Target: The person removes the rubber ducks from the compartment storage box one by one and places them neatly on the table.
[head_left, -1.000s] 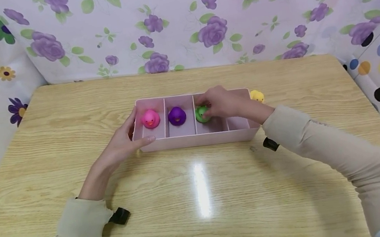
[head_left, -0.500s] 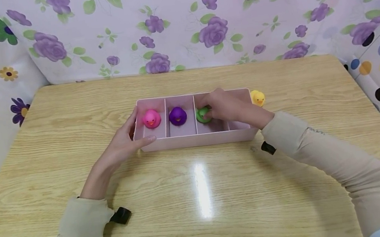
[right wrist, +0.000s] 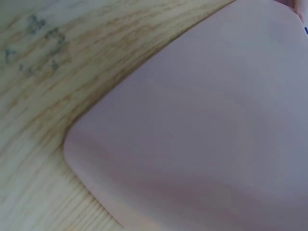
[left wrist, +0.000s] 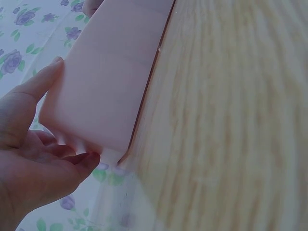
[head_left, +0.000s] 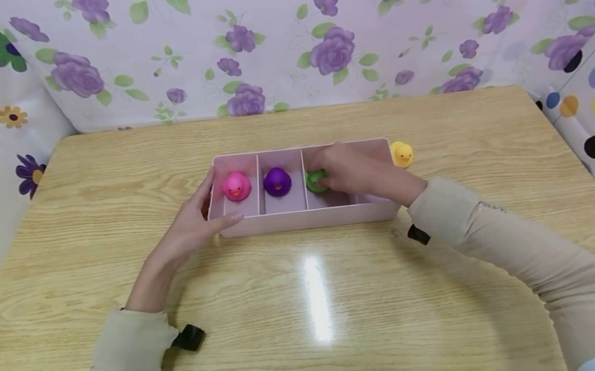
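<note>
A pale pink divided box (head_left: pixel 310 219) lies lengthwise across the table, its compartments facing up. My left hand (head_left: pixel 189 221) grips its left end, thumb over the front rim; in the left wrist view the fingers (left wrist: pixel 86 163) bend against the end wall. A pink rubber duck (head_left: pixel 236 186) sits in the leftmost compartment and a purple rubber duck (head_left: pixel 277 182) in the one beside it. My right hand (head_left: pixel 354 168) reaches into the third compartment and pinches a green rubber duck (head_left: pixel 315 182), partly hidden by the fingers. The right wrist view shows only the box's wall (right wrist: pixel 192 120) and some table.
A yellow rubber duck (head_left: pixel 402 153) stands on the wooden table (head_left: pixel 228 345) just outside the box's right end. Flowered cloth (head_left: pixel 278 37) hangs behind the table, with patterned sheets at both sides. The right forearm crosses the box's right end.
My right hand has shifted slightly and now covers more of the green duck, which stays in the third compartment. The left hand and the box look the same.
</note>
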